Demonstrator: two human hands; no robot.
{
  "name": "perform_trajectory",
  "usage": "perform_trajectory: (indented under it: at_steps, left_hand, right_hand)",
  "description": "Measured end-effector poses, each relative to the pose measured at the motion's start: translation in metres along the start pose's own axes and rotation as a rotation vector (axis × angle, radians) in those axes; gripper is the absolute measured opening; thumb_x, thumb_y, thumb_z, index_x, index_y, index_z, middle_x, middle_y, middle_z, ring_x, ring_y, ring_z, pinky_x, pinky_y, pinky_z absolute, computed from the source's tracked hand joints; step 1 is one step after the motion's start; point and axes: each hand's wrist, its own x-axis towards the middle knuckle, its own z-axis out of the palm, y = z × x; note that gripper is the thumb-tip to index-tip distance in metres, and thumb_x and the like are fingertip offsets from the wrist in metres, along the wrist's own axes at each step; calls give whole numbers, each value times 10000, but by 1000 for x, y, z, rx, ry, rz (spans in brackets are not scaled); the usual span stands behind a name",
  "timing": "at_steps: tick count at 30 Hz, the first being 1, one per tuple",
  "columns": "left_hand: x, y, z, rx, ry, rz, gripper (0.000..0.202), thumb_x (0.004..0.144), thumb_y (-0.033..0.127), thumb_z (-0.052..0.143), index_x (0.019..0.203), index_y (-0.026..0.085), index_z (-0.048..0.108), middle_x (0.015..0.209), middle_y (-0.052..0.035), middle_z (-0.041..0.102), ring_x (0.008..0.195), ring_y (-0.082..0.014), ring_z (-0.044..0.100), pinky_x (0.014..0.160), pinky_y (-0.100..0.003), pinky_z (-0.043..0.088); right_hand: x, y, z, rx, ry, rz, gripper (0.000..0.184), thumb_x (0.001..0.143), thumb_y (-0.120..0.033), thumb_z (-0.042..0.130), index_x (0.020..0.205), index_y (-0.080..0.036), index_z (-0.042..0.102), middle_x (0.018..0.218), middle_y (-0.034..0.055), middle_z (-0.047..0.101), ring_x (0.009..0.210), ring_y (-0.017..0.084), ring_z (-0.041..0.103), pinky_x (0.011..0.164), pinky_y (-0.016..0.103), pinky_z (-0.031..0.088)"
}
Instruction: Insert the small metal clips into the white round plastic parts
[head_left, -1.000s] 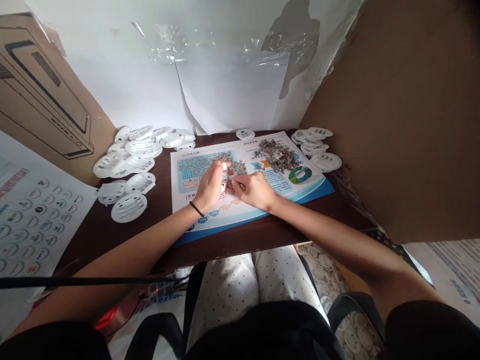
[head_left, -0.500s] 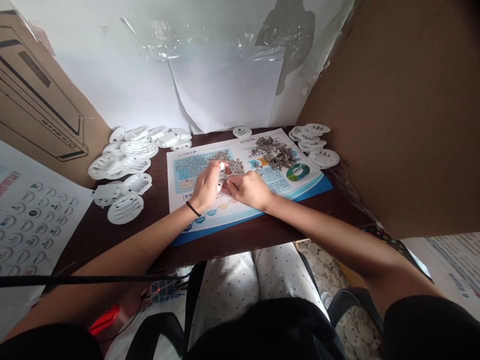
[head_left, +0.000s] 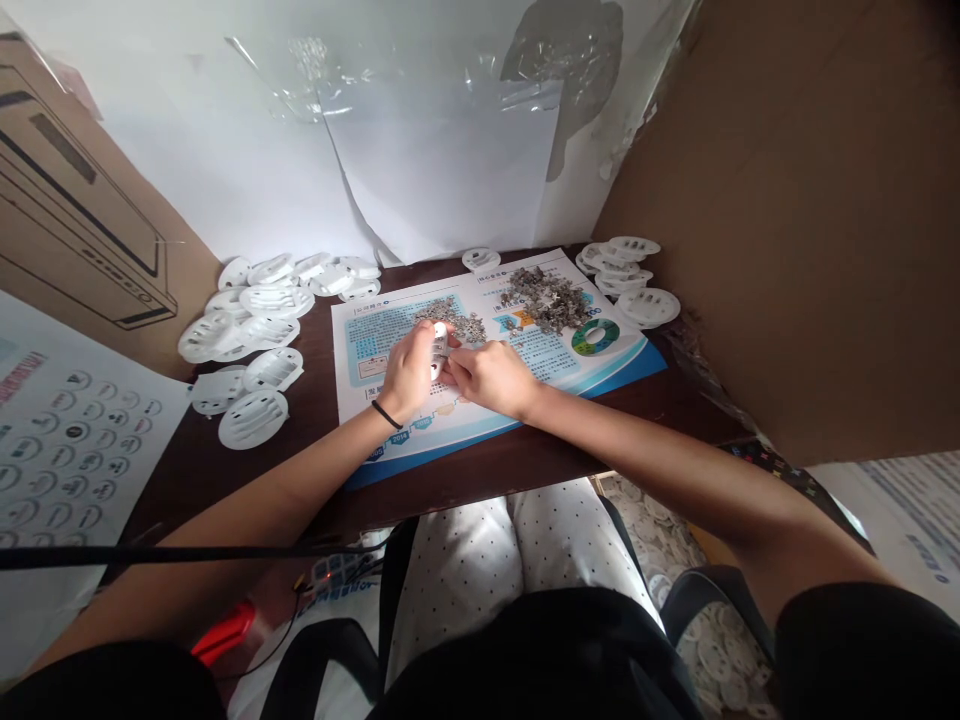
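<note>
On the left of the dark brown wooden worktop (head_left: 442,497), loose white round plastic discs (head_left: 274,299) overlap in a pile, probably parked there to leave the middle free for my hands. Next comes my left hand (head_left: 409,372), clamped on one slotted white plastic disc (head_left: 437,343), which I hold raised over the printed paper sheet (head_left: 559,376), tipped nearly on edge; I judge this turns its face towards my other hand. Just behind it lies a scatter of small silvery metal pieces (head_left: 470,328), likely kept close for a short reach. My right hand (head_left: 498,378) comes in against the disc with its fingertips drawn together; whether they pinch a metal piece, I cannot tell. The two hands meet at the disc. Farther right, a heap of darker grey metal pieces (head_left: 553,302) sits on the sheet, apart from the silvery scatter, perhaps to keep the two kinds unmixed. At the right end, more white discs (head_left: 648,308) overlap in a smaller group.

The disc in my grip is plain white, with a rounded rim and slot-like recesses across its face; my fingers hide much of it.
</note>
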Motion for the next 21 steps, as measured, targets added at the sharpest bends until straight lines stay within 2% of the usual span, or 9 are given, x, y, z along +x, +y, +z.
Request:
perform_trajectory:
  at_steps: [7,11,15,18,21]
  left_hand:
    - [1,2,1,-34,-8,-20,397,865,495,413,889,166,633,845,-67,670,721,-163,627,561,-230,481]
    - [3,4,1,-171,-10,-111,407,868,507,412,896,159,621,831,-68,671,693,-164,641,562,-244,507]
    - [5,6,-1,-304,-62,-184,444,895,520,376,932,149,616,815,-69,680,632,-164,649,553,-271,546]
    - [5,10,-2,-292,-68,-220,500,897,585,352,948,156,602,826,-76,683,588,-166,645,546,-297,563]
    - [3,14,-3,-229,-71,-210,481,879,600,407,979,166,588,854,-70,677,568,-152,640,565,-308,575]
  right_hand:
    - [0,-2,0,3,-5,20,299,932,-353,481,866,-163,702,764,92,703,628,173,594,585,280,310]
    - [0,-1,-3,59,15,39,273,913,-344,512,826,-168,701,738,80,702,603,160,579,591,275,314]
    - [-1,4,-2,148,87,75,266,899,-305,489,803,-168,695,692,63,687,560,136,540,596,265,332]
    - [-2,8,-4,214,155,86,266,884,-256,458,776,-170,685,652,45,659,549,125,511,608,261,344]
    - [-2,9,-6,258,195,100,263,873,-224,444,747,-178,670,614,24,624,529,115,473,611,265,340]
